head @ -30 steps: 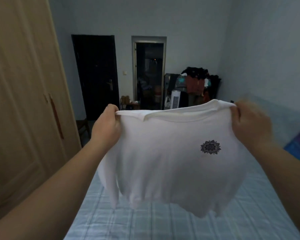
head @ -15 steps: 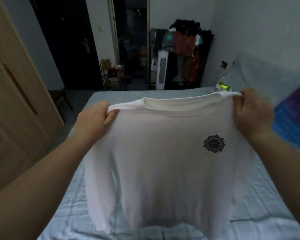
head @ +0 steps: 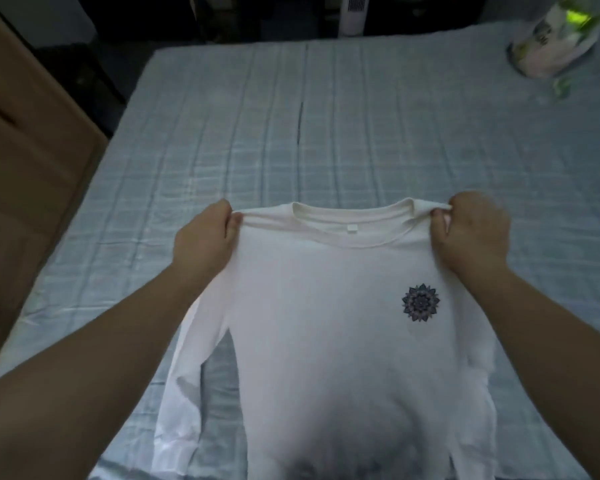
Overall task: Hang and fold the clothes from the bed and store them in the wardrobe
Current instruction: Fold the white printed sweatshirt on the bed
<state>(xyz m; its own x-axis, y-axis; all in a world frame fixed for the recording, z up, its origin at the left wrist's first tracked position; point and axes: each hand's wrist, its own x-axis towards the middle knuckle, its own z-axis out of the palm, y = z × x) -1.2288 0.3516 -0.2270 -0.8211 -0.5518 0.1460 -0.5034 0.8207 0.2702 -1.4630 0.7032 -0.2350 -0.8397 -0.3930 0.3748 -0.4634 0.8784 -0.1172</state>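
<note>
Over the near half of the bed (head: 257, 133), toward 6 o'clock in the view, a white long-sleeved shirt (head: 326, 358) is being held up by its shoulders, its front facing the camera. The round neckline is showing a ribbed band, and a small white label (head: 351, 229) is sitting inside the back of the neck. A dark flower-like round print (head: 420, 303) is showing on the chest, at about 4 o'clock from the neckline. The cloth is looking plain, thin and lightly creased. One sleeve (head: 184, 393) is trailing down at 7 o'clock, and the other is bunching along the 4 o'clock edge. The hem is running out of the view at 6 o'clock, so whether it is touching the sheet cannot be told.

The left hand (head: 205, 244) is pinching the shoulder seam at 9 o'clock of the neckline, thumb and fingers curling round a fold of cloth. The right hand (head: 471, 237) is gripping the opposite shoulder at 3 o'clock in the same way, a little blurred. Both bare forearms are reaching in from the lower corners.

The bed is lying under a pale blue checked sheet with long creases. At 1 o'clock a clear plastic bag (head: 551, 39) with something white and bright green inside is resting on the sheet. At 9 o'clock the wooden wardrobe (head: 21, 150) is standing just beside the bed. At 12 o'clock, beyond the far edge, a white slatted appliance (head: 352, 12) is standing against a dark background.
</note>
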